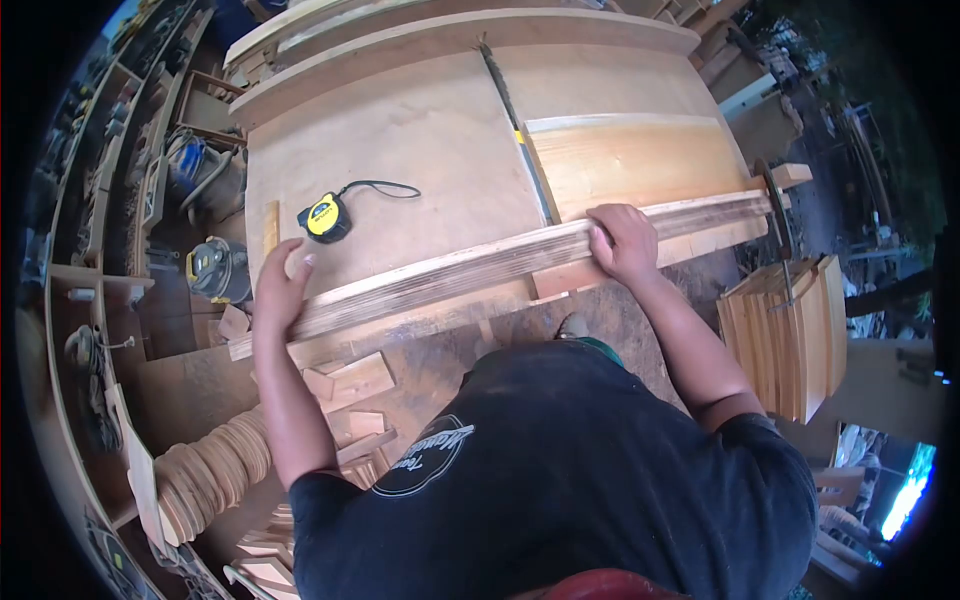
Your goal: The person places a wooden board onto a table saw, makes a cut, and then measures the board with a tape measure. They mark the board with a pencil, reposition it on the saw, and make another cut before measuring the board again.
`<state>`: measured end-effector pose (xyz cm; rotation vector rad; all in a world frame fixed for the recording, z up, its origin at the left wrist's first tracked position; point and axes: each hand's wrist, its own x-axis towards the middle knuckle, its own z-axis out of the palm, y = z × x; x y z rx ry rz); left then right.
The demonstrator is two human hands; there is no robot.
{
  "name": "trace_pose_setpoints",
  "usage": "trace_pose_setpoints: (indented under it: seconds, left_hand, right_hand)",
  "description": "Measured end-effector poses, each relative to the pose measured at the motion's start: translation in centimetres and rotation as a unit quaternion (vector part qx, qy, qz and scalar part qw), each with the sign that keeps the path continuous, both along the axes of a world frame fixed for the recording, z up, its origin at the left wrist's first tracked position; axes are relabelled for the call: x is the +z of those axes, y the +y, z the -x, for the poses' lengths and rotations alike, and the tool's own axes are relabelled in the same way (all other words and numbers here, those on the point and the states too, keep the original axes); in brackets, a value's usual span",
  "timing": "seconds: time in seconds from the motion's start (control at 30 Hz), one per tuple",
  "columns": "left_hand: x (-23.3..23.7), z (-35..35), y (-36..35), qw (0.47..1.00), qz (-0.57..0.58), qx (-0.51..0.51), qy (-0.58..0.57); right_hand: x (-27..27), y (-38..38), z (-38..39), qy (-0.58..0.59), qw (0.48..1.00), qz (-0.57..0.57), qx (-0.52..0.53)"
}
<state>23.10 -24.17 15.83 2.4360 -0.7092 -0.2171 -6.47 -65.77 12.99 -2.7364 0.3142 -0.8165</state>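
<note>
A long wooden plank (450,265) with dark streaks along its side lies slantwise across the near edge of the workbench (400,150). My right hand (627,243) is wrapped over its top edge, right of the middle. At the plank's left end is my left hand (283,280), thumb and fingers apart in a curve; its fingers are partly hidden. Just beyond that hand lies a yellow and black tape measure (325,217) with a wrist cord. A dark bar clamp (508,105) runs across the bench, beside a pale wooden board (625,165).
A long board (460,38) stands along the bench's far side. Right of the bench hangs or stands a stack of wooden boards (785,335). Round wooden pieces (215,465) and offcuts (360,383) lie at lower left. A yellow machine (215,270) sits by the shelves (75,270).
</note>
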Motion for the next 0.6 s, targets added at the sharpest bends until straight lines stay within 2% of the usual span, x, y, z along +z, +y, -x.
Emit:
trace_pose_setpoints:
  seconds: [0.03,0.13,0.2,0.33,0.4,0.43,0.5,0.53,0.6]
  left_hand:
    - [0.4,1.8,-1.2,0.999,0.02,0.009,0.036]
    - [-1.0,4.5,-3.4,0.997,-0.014,0.005,0.071]
    - [-0.3,5.1,-3.7,0.987,-0.145,0.045,0.046]
    - [-1.2,6.0,-3.6,0.988,-0.141,0.06,-0.023]
    - [-1.5,8.7,-5.4,0.995,0.028,0.085,-0.046]
    - [-1.9,10.2,-6.2,0.995,0.023,0.081,-0.046]
    - [-2.9,14.0,-8.4,0.983,0.069,0.016,-0.167]
    - [-3.4,16.1,-9.6,0.979,0.061,0.008,-0.195]
    - [-3.2,19.0,-11.5,0.976,0.068,0.0,-0.209]
  right_hand:
    - [0.0,-0.2,0.0,-0.004,1.0,-0.001,0.007]
    - [-0.2,-0.6,0.3,0.002,1.0,0.003,0.005]
    - [-0.6,-0.6,0.1,0.006,1.0,0.002,0.022]
    - [-0.5,-0.6,0.2,0.011,0.999,-0.021,0.045]
    - [0.0,-1.0,1.0,0.023,0.997,-0.031,0.067]
    - [0.4,-1.3,1.2,0.023,0.997,-0.036,0.064]
    - [0.5,-2.1,2.7,-0.076,0.976,-0.061,0.192]
    - [0.0,-2.1,4.4,-0.074,0.977,-0.069,0.187]
    - [-0.8,-2.3,6.5,-0.104,0.941,-0.133,0.292]
